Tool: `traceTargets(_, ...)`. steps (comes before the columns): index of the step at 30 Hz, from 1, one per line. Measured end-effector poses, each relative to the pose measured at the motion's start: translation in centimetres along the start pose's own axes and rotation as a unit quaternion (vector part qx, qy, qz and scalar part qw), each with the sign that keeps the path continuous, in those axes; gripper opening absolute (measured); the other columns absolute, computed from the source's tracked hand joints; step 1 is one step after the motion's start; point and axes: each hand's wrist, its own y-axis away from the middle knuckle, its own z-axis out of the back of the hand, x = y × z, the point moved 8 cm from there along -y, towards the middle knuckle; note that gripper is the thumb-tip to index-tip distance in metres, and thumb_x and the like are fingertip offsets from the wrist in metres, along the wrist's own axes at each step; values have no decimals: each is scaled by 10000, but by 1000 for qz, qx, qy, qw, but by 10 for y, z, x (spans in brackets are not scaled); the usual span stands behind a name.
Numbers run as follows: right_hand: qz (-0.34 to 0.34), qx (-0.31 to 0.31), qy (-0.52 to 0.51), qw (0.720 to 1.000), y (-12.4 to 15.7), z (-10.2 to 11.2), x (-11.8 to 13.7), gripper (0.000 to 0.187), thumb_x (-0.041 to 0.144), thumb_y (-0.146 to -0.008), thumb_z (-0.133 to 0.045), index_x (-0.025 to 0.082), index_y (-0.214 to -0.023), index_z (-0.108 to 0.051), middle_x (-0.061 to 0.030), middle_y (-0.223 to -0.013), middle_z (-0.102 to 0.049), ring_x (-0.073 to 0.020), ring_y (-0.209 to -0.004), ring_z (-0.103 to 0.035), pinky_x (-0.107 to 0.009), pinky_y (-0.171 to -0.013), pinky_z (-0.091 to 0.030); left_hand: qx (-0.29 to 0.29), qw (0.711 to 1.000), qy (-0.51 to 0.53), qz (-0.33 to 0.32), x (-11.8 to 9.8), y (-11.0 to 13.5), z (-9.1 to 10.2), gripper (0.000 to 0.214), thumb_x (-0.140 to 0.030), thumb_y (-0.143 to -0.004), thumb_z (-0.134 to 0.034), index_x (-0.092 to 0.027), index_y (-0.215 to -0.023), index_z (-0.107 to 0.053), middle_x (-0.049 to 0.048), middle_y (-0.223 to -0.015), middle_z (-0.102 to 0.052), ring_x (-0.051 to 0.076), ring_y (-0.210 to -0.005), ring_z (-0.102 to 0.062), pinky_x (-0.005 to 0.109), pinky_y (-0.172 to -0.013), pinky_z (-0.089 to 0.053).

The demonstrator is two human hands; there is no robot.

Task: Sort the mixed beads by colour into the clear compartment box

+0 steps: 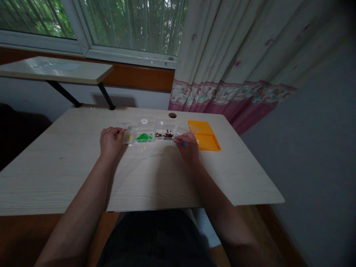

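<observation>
A row of clear plastic compartments (pixel 154 135) with raised lids stands on the table. Small yellow pieces (pixel 129 137) lie in the leftmost one, green pieces (pixel 142 137) beside them, then dark brown pieces (pixel 168 134). At the left end of the row is my left hand (pixel 109 142), its thumb and fingers pinched together at the compartment's edge; whether anything is between them is unclear. My right hand (pixel 190 147) is closed around a small blue tool (pixel 183 142) at the row's right end, partly covering the compartment there.
An orange tray (pixel 210 142) with a divider lies just right of my right hand, some pale pieces near its left side. Loose pale yellow bits (pixel 144 148) are on the table (pixel 144 181) in front of the row. A raised shelf (pixel 83 72) stands at the back left.
</observation>
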Motion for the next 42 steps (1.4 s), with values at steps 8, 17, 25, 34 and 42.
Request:
traceTargets(8, 10, -4, 2, 1000, 0, 0, 0, 163, 316, -908, -629, 211, -866, -747, -64, -862, -645, -226, -862, -576, -362, -798, -458, 5, 1000, 2, -4, -4, 0, 1, 321, -382, -906, -514, -171, -913, -755, 85, -838, -699, 235, -812, -575, 383, -863, -429)
traceTargets(17, 11, 3, -1, 1000, 2, -2, -3, 168, 329, -916, -619, 226, -866, -742, -52, -864, -651, -214, -864, -580, -350, -799, -458, 4, 1000, 6, -4, -3, 1, 0, 325, -398, -904, -518, -178, -881, -756, 82, -834, -705, 243, -820, -596, 395, -854, -433)
traceTargets(25, 14, 6, -13, 1000, 1, -3, 2, 145, 304, -904, -630, 226, -855, -742, -49, -849, -650, -208, -848, -588, -342, -780, -465, 9, 1000, 1, -11, -4, 1, 0, 324, -393, -904, -509, -180, -900, -753, 85, -841, -707, 245, -819, -601, 397, -857, -441)
traceTargets(34, 19, 7, -20, 1000, 2, -3, 2, 154, 312, -909, -623, 223, -871, -743, -50, -852, -643, -208, -849, -588, -344, -779, -461, 12, 1000, 6, -9, -4, 0, 0, 323, -405, -903, -513, -189, -889, -753, 79, -823, -699, 239, -791, -590, 401, -843, -442)
traceTargets(42, 5, 9, -10, 1000, 1, -2, 3, 201, 358, -927, -600, 226, -877, -742, -54, -869, -652, -210, -862, -588, -348, -792, -464, 9, 1000, 12, -3, -3, 1, 0, 306, -399, -899, -518, -197, -889, -748, 80, -832, -693, 245, -820, -594, 399, -846, -439)
